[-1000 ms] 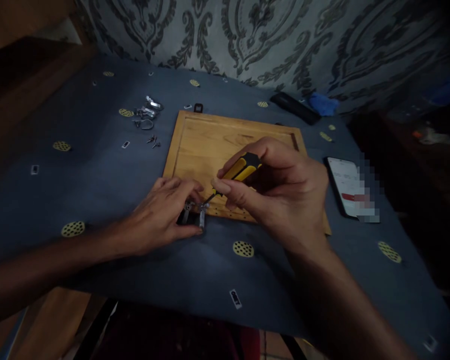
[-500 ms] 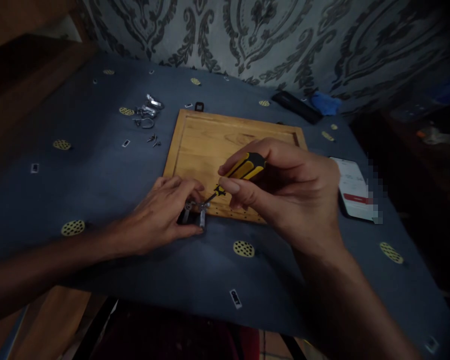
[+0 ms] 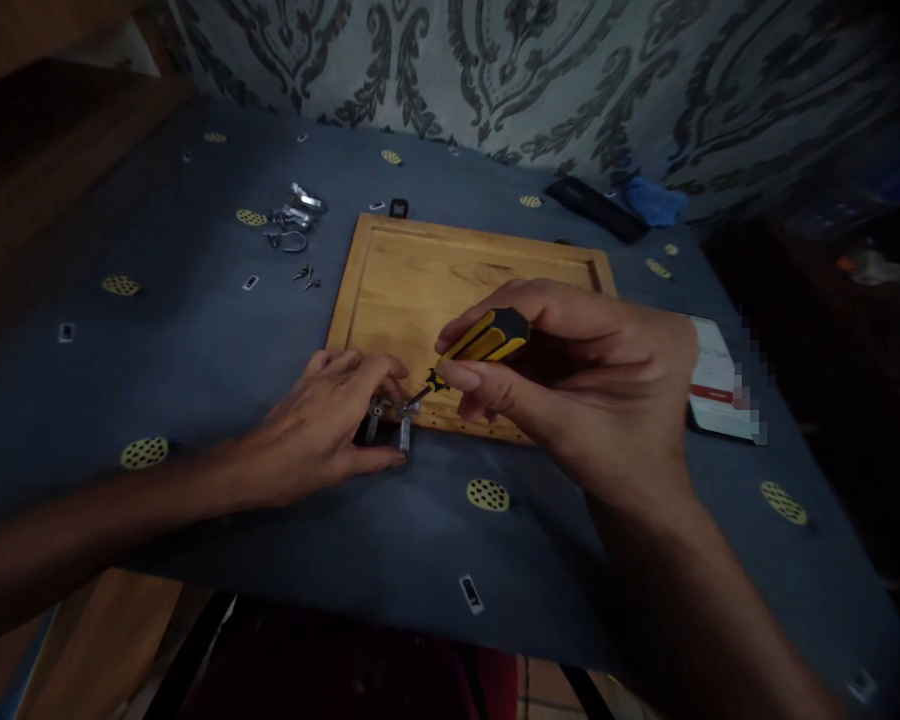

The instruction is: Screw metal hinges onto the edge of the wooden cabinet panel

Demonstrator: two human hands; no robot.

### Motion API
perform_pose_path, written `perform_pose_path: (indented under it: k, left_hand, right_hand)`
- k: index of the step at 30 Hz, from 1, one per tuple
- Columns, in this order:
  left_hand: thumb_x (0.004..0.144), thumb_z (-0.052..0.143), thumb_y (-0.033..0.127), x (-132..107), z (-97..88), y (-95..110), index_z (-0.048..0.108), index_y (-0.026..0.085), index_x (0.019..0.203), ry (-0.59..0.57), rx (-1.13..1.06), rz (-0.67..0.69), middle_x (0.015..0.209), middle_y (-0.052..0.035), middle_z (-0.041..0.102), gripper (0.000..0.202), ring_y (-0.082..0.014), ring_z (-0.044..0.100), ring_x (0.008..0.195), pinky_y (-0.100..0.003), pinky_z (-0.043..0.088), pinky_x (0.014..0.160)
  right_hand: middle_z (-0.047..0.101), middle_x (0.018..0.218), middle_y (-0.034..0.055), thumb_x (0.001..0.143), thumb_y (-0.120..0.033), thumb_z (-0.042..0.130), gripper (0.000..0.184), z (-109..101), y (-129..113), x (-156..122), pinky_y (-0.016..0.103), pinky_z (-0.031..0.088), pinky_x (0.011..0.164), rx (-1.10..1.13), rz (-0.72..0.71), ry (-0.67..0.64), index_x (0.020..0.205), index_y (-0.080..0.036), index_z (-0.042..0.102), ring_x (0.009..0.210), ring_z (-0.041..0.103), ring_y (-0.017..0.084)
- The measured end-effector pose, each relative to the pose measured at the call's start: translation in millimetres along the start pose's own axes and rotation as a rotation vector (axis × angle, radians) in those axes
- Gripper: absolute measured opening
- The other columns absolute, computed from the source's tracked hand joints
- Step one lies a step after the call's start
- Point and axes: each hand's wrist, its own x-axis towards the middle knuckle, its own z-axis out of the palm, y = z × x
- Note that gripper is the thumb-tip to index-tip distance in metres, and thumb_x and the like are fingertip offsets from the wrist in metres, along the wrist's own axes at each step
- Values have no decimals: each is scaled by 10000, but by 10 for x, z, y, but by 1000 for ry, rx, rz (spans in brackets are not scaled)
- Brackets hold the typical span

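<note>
My right hand (image 3: 585,385) is closed round a yellow and black screwdriver (image 3: 484,342), whose tip points down-left onto a small metal clamp (image 3: 399,420). My left hand (image 3: 322,425) pinches that clamp between thumb and fingers and holds it against the near left corner of a wooden board (image 3: 420,280). The board lies flat on a blue patterned cloth (image 3: 195,350) that covers the table. A row of small holes runs along the board's near edge.
A heap of metal clamps and loose screws (image 3: 294,225) lies at the back left. A phone (image 3: 716,380) with a lit screen sits right of the board, partly behind my right hand. A dark flat object (image 3: 596,208) and a blue cloth (image 3: 651,203) lie by the patterned wall.
My right hand has turned slightly round the screwdriver handle and now covers more of the phone. The left hand and clamp have stayed in place.
</note>
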Motion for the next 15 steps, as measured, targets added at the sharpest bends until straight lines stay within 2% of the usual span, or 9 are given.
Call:
perform_pose_path:
  k: [5, 10, 12, 15]
  left_hand:
    - [859, 861, 289, -7, 17, -28, 568, 269, 1181, 2, 15, 17, 1204, -32, 743, 436, -328, 665, 1192, -507, 478, 1058]
    - [860, 861, 282, -12, 26, -18, 571, 253, 1255, 9, 36, 12, 1202, -34, 732, 491, -321, 657, 1191, -470, 468, 1061]
    - [866, 858, 276, -13, 21, -8, 574, 244, 1239, 5, 42, 8, 1198, -33, 735, 470, -317, 654, 1202, -462, 463, 1074]
    - [868, 859, 276, -12, 12, -1, 575, 251, 1223, 0, 46, 4, 1186, -27, 741, 456, -314, 656, 1193, -461, 467, 1067]
  right_hand:
    - [730, 778, -17, 790, -462, 991, 305, 67, 23, -45, 284, 520, 452, -46, -40, 86, 789, -250, 772, 567, 631, 128]
    - [722, 799, -25, 783, -320, 1005, 251, 85, -64, -50, 300, 526, 445, 21, -63, 220, 762, -267, 761, 526, 621, 120]
    - [714, 783, -31, 770, -289, 1011, 272, 85, -80, -33, 289, 504, 420, 59, -95, 237, 742, -263, 742, 507, 609, 111]
    - [694, 728, -26, 785, -347, 1006, 304, 87, -65, -18, 308, 474, 397, 28, -88, 221, 742, -253, 720, 476, 595, 123]
